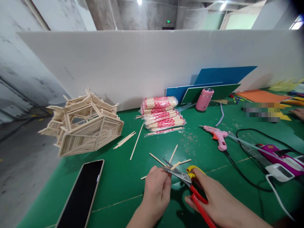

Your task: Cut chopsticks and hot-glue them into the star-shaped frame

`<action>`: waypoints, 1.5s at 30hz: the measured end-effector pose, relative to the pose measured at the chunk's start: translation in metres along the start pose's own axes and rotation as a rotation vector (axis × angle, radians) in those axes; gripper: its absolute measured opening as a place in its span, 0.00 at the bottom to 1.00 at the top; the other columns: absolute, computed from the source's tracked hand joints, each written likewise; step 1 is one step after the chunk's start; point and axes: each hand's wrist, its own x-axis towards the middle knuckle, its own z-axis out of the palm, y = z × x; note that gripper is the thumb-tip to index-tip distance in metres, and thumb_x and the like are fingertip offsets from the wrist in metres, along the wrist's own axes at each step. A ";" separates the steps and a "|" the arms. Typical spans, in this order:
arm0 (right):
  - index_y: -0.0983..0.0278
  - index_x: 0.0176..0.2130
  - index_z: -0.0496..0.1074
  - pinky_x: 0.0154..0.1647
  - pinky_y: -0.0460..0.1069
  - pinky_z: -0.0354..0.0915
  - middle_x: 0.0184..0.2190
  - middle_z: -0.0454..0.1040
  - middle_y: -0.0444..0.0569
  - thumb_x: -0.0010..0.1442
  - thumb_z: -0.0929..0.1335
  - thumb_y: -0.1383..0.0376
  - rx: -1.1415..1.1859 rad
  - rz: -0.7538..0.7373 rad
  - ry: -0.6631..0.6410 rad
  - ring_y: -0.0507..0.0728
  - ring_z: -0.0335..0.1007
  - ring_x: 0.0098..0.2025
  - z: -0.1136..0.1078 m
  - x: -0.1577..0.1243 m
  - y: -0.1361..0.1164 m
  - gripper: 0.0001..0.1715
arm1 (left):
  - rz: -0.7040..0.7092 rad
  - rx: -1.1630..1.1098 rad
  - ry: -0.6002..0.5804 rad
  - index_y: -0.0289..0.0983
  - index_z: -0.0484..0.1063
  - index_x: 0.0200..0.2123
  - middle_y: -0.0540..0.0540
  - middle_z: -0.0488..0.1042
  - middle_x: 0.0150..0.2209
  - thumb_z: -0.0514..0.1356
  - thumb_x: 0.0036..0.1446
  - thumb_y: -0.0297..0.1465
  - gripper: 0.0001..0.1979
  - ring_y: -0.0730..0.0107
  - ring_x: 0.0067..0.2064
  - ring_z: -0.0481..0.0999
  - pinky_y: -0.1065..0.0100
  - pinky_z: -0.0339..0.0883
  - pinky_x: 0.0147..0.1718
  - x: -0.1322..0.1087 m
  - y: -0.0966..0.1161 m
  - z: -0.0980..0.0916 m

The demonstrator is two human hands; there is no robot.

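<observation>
Near the front middle of the green table, my left hand (157, 186) is closed around a thin wooden stick (175, 165). My right hand (209, 193) grips scissors (184, 177) with red and yellow handles. The scissor blades are parted around the stick, just beyond my left fingertips. Several short sticks (173, 153) lie on the table around the blades. Further left, a longer stick (136, 142) and a small group of sticks (124, 140) rest flat.
A stick-built model (91, 129) stands at the left, above a phone (82, 193). Wrapped stick bundles (161, 114) lie behind my hands. Rightward are a pink bottle (204, 99), glue gun (217, 135), cables and a purple power strip (282, 158). Another person's hand (298, 113) shows far right.
</observation>
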 end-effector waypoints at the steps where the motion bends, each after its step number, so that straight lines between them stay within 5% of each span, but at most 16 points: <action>1: 0.60 0.37 0.59 0.29 0.44 0.59 0.32 0.71 0.44 0.49 0.65 0.55 0.008 0.000 -0.005 0.53 0.66 0.30 0.000 0.000 -0.001 0.17 | 0.016 0.020 0.016 0.36 0.63 0.23 0.48 0.68 0.23 0.47 0.54 0.23 0.11 0.72 0.25 0.66 0.71 0.58 0.26 -0.001 0.001 0.000; 11: 0.61 0.31 0.60 0.24 0.43 0.56 0.26 0.71 0.44 0.48 0.65 0.65 -0.028 0.027 -0.063 0.52 0.66 0.27 -0.003 0.000 -0.007 0.08 | 0.072 0.085 0.109 0.37 0.62 0.22 0.49 0.67 0.20 0.48 0.52 0.20 0.11 0.73 0.23 0.64 0.72 0.57 0.24 -0.001 0.007 -0.001; 22: 0.61 0.37 0.58 0.30 0.45 0.60 0.31 0.71 0.44 0.46 0.68 0.59 0.094 0.005 -0.052 0.53 0.66 0.30 -0.004 -0.002 -0.014 0.19 | 0.102 0.187 0.169 0.37 0.64 0.24 0.49 0.69 0.22 0.49 0.51 0.19 0.10 0.72 0.24 0.65 0.69 0.58 0.26 -0.006 0.000 0.003; 33: 0.61 0.32 0.61 0.27 0.44 0.57 0.30 0.71 0.45 0.47 0.66 0.64 0.008 0.021 -0.013 0.53 0.66 0.29 -0.002 0.000 -0.012 0.10 | 0.105 0.164 0.201 0.37 0.65 0.24 0.49 0.70 0.22 0.49 0.52 0.20 0.09 0.73 0.24 0.66 0.69 0.58 0.26 -0.005 0.002 0.002; 40: 0.60 0.35 0.62 0.26 0.45 0.55 0.29 0.71 0.44 0.47 0.67 0.62 -0.078 0.030 0.026 0.54 0.65 0.29 -0.009 0.001 -0.001 0.13 | -0.278 -0.432 -0.177 0.35 0.67 0.24 0.50 0.65 0.19 0.48 0.57 0.30 0.13 0.75 0.21 0.64 0.74 0.59 0.19 0.006 0.000 -0.006; 45: 0.60 0.36 0.59 0.26 0.44 0.56 0.30 0.69 0.43 0.47 0.67 0.57 -0.047 0.001 0.004 0.52 0.63 0.28 -0.008 -0.003 0.001 0.17 | -0.206 -0.350 -0.093 0.36 0.69 0.25 0.48 0.70 0.22 0.50 0.55 0.28 0.11 0.73 0.23 0.68 0.73 0.62 0.22 0.008 0.000 -0.006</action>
